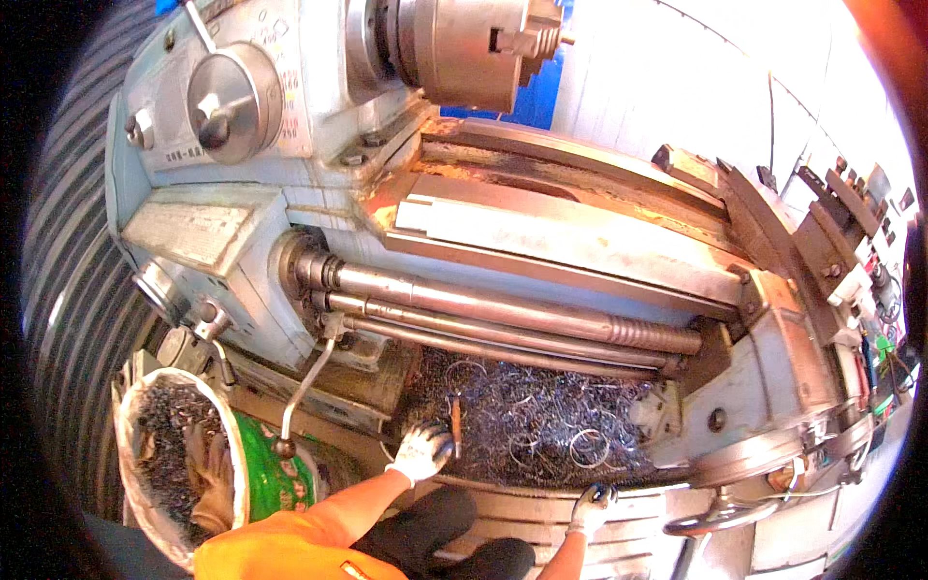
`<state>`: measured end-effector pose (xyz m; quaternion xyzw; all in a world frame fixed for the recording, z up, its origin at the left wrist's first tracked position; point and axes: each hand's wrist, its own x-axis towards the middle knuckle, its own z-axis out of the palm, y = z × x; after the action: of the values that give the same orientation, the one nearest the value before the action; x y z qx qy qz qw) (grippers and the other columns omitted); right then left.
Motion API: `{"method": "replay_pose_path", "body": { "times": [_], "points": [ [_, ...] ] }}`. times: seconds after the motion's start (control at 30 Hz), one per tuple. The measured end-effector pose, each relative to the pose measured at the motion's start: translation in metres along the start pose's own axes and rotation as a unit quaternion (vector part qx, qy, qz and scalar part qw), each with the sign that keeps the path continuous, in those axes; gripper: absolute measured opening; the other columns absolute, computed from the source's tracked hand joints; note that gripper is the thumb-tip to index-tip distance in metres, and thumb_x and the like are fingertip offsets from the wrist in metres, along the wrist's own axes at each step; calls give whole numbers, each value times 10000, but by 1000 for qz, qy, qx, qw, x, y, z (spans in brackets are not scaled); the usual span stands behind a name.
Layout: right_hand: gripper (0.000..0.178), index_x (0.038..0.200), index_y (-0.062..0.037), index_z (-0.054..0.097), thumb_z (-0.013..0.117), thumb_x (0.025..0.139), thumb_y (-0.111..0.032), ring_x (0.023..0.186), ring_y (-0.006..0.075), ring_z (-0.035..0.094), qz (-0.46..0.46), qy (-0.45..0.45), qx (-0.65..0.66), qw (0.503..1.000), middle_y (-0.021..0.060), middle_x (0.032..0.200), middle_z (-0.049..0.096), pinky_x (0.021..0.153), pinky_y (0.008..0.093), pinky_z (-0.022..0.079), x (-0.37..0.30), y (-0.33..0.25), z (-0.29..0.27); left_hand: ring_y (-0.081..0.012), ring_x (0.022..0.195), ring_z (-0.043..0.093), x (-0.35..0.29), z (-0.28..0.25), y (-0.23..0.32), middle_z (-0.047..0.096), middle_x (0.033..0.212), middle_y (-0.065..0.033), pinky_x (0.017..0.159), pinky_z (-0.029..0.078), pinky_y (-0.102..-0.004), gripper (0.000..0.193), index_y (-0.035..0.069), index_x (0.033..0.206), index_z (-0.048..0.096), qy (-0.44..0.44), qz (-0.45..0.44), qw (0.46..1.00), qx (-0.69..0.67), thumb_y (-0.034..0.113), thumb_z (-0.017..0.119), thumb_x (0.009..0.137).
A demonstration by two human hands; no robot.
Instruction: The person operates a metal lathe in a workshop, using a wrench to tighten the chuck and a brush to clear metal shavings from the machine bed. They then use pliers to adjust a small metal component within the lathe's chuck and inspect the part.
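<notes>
My left hand (422,453), in a white glove with dark-coated fingers, is at the front left of a chip tray (580,485) under the lathe. Its fingers are curled, and what they hold is hidden. Close beside the fingertips stands a slim tool with a brown handle (456,418); whether I grip it, I cannot tell. My right hand (591,508), gloved the same way, closes over the front edge of the tray farther right. Tangled metal shavings (541,416), some in large curls, fill the tray between and beyond my hands.
Above the tray run the lathe's long shafts (503,319) and bed (580,242), with the chuck (464,48) at the top. A lever (304,391) hangs left of my left hand. A sack (237,445) of dark shavings stands at left; a handwheel (720,517) is at right.
</notes>
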<state>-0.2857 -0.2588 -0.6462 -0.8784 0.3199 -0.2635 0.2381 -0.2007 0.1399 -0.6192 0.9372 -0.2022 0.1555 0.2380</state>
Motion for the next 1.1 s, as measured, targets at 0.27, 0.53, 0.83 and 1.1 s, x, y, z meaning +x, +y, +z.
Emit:
{"method": "replay_pose_path", "body": {
  "times": [0.27,0.53,0.83,1.1],
  "points": [
    [339,999,2,662,570,959,-322,907,413,653,133,-108,23,985,252,976,683,832,470,512,-17,-71,-135,-322,1074,598,106,-207,139,625,1168,-131,919,490,-446,304,86,1115,647,112,54,982,-142,238,671,854],
    [296,992,-6,713,600,935,-274,914,343,685,46,-357,43,932,197,958,718,842,419,524,-67,-193,-195,-326,1117,579,319,-386,169,614,1182,-102,935,463,-437,353,89,1153,644,197,145,970,-9,207,685,823],
    [191,1004,35,615,504,967,-116,822,225,643,-13,-85,432,898,184,946,670,649,300,522,186,-438,-274,-293,1021,599,355,-346,158,653,1136,-77,899,447,-431,358,139,1117,676,63,5,996,55,310,715,805],
    [105,889,-40,670,642,807,-99,778,333,652,-197,-33,152,968,140,891,682,734,425,519,265,-441,-196,-254,1003,594,369,-343,160,659,1130,-30,914,429,-404,424,156,1121,700,-1,7,995,96,334,722,737]
  ]
}}
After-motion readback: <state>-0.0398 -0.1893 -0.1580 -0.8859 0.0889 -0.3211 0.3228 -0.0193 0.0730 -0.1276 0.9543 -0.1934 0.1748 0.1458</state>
